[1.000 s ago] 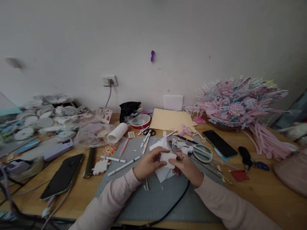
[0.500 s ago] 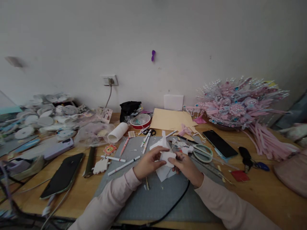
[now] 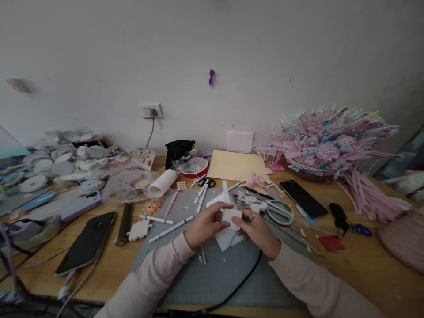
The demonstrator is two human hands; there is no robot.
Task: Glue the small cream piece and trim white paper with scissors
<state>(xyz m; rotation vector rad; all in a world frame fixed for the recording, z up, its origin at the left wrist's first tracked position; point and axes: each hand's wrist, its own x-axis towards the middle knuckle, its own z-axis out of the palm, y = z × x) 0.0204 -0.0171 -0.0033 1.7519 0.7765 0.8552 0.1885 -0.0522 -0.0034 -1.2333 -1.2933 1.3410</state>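
Note:
Above the grey cutting mat [image 3: 192,282], a small flat white piece [image 3: 231,217] with an uneven edge is between my hands; its material is too small to tell. My right hand [image 3: 257,230] pinches its right side, the thumb on top and the fingers partly hidden beneath. My left hand [image 3: 207,224] curves round the left side, thumb and forefinger at the edge. Underneath lie white paper sheets [image 3: 225,242], partly covered by the hands. Just beyond my right hand is a white tool, perhaps a glue gun [image 3: 259,206], beside green-handled scissors [image 3: 281,213].
White markers [image 3: 170,229] lie left on the mat. A black cable [image 3: 243,280] crosses its front. A metal ruler [image 3: 288,234], a phone [image 3: 304,198] and keys [image 3: 341,223] are right; another phone [image 3: 86,243] is left. A pink beaded headdress [image 3: 324,150] stands back right.
The small white piece has tipped slightly between my fingers. Both hands stay in nearly the same place, and the things on the table have not moved.

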